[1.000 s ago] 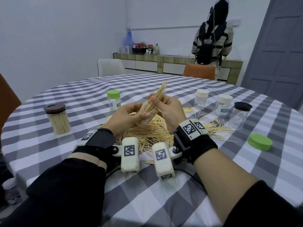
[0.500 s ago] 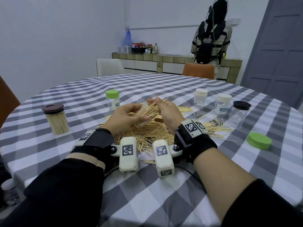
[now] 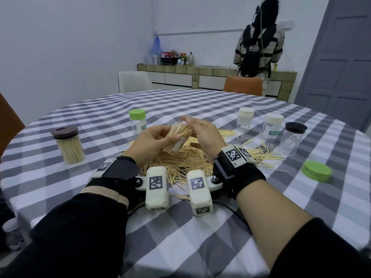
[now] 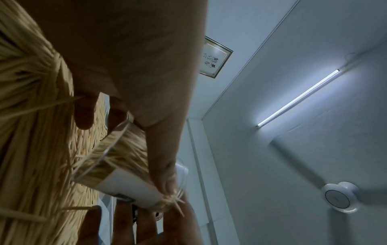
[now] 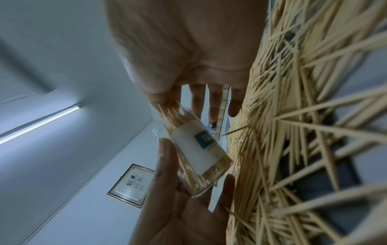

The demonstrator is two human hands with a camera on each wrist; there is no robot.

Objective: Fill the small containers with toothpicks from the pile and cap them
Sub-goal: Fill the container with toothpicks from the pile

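- the left hand (image 3: 152,141) gripped a small clear container (image 3: 177,140) with a white label, thumb (image 3: 174,139) on one side and fingers curled round the other; it was tilted, mouth pointing up and away from the person, raised above the pile of toothpicks (image 3: 180,159).
- the container (image 5: 199,149) was packed with toothpicks, their tips sticking out of the open mouth; it had no cap on.
- the right hand (image 3: 202,135) sat at the container's mouth, its fingers (image 5: 196,97) straight and loosely spread against the protruding tips (image 5: 169,109); it did not appear to be pinching anything.
- in the left wrist view the container (image 4: 125,179) lay across the left palm, thumb pressed on the label near the mouth.
- the pile was spread over the checked surface (image 3: 200,247) just beneath and in front of both hands.
- to the left stood a full jar with a brown lid (image 3: 68,145); behind the hands, a container with a green cap (image 3: 137,123).
- to the right stood two white-capped containers (image 3: 245,122) (image 3: 273,127) and a clear black-capped jar (image 3: 291,139), with stray toothpicks near their bases.
- a loose green lid (image 3: 317,170) lay flat on the surface at far right, well apart from the hands.
- another person (image 3: 259,47) stood at the counter in the background, back turned.
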